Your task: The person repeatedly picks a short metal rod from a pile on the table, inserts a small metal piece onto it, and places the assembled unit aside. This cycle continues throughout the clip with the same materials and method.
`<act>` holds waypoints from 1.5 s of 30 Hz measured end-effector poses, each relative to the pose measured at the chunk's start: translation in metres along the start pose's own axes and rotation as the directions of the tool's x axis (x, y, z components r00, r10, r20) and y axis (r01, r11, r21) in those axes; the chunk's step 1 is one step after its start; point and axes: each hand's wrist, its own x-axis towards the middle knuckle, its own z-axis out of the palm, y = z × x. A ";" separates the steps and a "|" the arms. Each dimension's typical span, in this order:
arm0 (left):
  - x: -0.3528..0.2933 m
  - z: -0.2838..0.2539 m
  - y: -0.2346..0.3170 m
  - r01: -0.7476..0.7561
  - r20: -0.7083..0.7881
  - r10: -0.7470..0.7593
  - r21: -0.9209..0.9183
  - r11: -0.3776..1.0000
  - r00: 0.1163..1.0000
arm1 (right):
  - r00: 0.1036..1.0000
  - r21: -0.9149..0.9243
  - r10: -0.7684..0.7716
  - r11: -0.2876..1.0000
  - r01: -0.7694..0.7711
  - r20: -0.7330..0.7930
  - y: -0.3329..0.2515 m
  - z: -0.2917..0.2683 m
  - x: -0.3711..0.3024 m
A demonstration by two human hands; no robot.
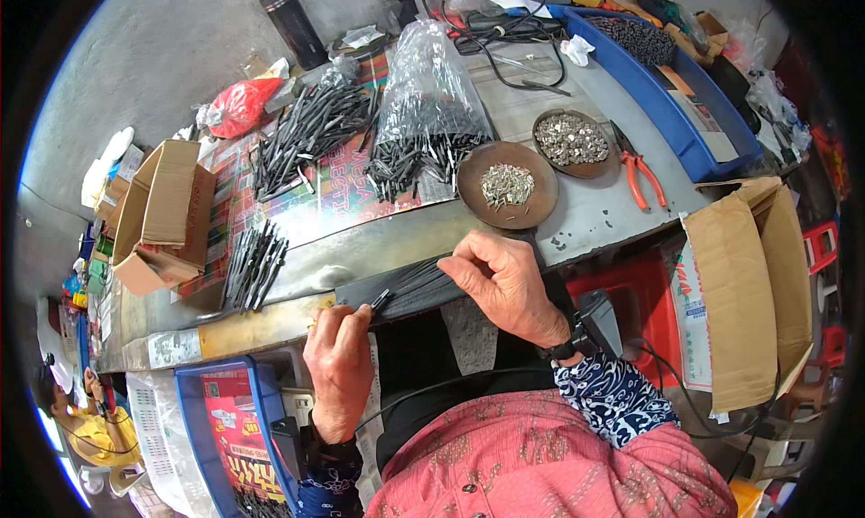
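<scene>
My left hand (339,351) is closed at the table's front edge, pinching a small slim black piece (380,299) with a shiny part showing. To its right my right hand (506,284) has thumb and forefinger pressed together; whatever they hold is hidden or too small to name. Just beyond that hand stands a round brown dish (487,207) with small metal pins (507,186) in it. Beside it a second dish holds small silvery metal parts (571,140). Left of my hands lies a row of slim black pieces (255,268).
A clear plastic bag (429,86) spills black pieces, near a larger pile (311,131). Red-handled pliers (643,177) lie right of the dishes. Cardboard boxes (164,212) and blue bins (712,162) flank the work area. Another person (104,437) sits at far left.
</scene>
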 end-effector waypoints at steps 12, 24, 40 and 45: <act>0.043 0.056 0.019 -0.176 -0.021 0.176 -0.024 0.984 0.984 | 0.999 -0.083 -0.003 0.997 0.000 -0.042 0.001 0.005 0.000; 0.017 -0.017 -0.084 0.214 -0.281 -0.169 0.139 0.967 0.945 | 0.998 -0.169 -0.057 0.984 0.059 0.016 0.002 0.006 -0.005; 0.020 -0.029 -0.149 0.229 -0.250 -0.145 0.345 0.910 0.957 | 0.992 -0.263 -0.120 0.957 0.124 0.032 -0.004 -0.011 -0.002; 0.020 -0.030 -0.155 0.235 -0.255 -0.152 0.341 0.910 0.955 | 0.993 -0.436 -0.084 0.899 0.038 -0.088 0.004 -0.045 0.002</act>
